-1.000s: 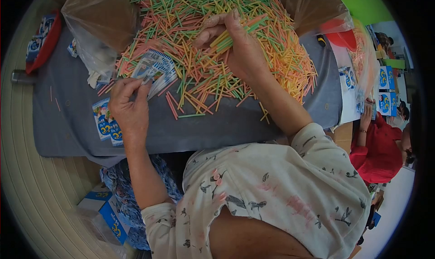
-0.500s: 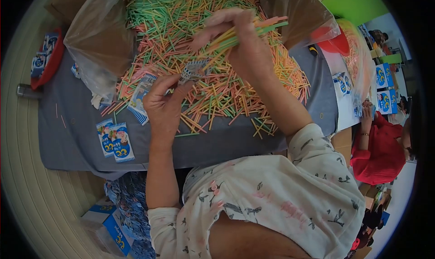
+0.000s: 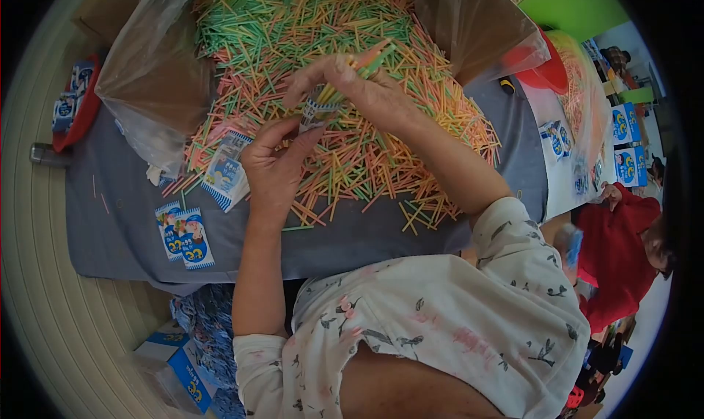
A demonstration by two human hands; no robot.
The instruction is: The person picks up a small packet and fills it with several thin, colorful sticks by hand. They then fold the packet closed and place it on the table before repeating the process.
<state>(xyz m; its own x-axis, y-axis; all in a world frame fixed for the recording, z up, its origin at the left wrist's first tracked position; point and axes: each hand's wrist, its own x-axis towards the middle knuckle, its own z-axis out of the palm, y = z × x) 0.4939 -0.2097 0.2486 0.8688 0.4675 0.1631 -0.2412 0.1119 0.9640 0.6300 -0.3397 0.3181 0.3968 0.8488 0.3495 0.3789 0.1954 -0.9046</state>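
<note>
Along the near side of the grey-covered table (image 3: 352, 247), two printed packets (image 3: 196, 243) lie overlapping, left of the wearer's forearms, with more packets (image 3: 224, 173) a little farther in, against the spilled sticks. Beyond them, the left hand (image 3: 275, 171) pinches a small clear-and-blue packet (image 3: 311, 116) between thumb and fingers, above the front part of the heap. Just past it, the right hand (image 3: 370, 96) is closed loosely around a bunch of coloured sticks (image 3: 376, 61), angled down toward that packet; whether the lower ends are inside its mouth cannot be told, as the fingers cover them. Good handling here would seem to mean keeping the packet's mouth spread and in line with the bunch, the stick ends level, and the grip gathered rather than hard (slender sticks like these look easy to snap). A crooked angle could catch a tip on the film or crease the edge, so small, straight movements look safest. Under and behind both hands spreads the heap of pink, yellow and green sticks (image 3: 411, 159), flanked by clear plastic sheeting (image 3: 158, 89); farther right, past a red basin (image 3: 543, 71), is another person in red (image 3: 620, 261).
</note>
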